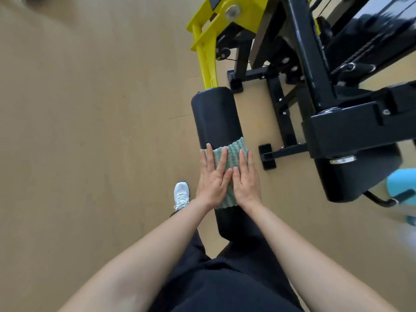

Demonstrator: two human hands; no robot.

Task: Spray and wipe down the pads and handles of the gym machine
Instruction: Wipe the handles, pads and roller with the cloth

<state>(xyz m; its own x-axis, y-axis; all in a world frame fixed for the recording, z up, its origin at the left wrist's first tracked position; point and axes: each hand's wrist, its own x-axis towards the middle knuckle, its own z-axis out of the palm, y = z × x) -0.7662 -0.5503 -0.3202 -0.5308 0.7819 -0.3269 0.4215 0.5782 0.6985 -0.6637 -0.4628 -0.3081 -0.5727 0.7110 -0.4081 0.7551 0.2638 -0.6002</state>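
Observation:
A long black roller pad (pixel 216 118) of the gym machine runs from the yellow arm (pixel 206 57) toward me. A green-and-white patterned cloth (pixel 234 152) is draped over the pad's near half. My left hand (pixel 213 179) lies flat on the cloth's left side, fingers spread. My right hand (pixel 246 179) presses flat on its right side, thumbs almost touching. Neither hand is curled around the cloth. The pad's near end is hidden behind my arms and black trousers.
The machine's black frame (pixel 315 64) and another black pad (pixel 353 179) stand to the right, with floor feet (pixel 266 156) close to the roller. A blue object (pixel 403 185) shows at the right edge. My white shoe (pixel 181 195) is on the tan floor (pixel 90 131) at left.

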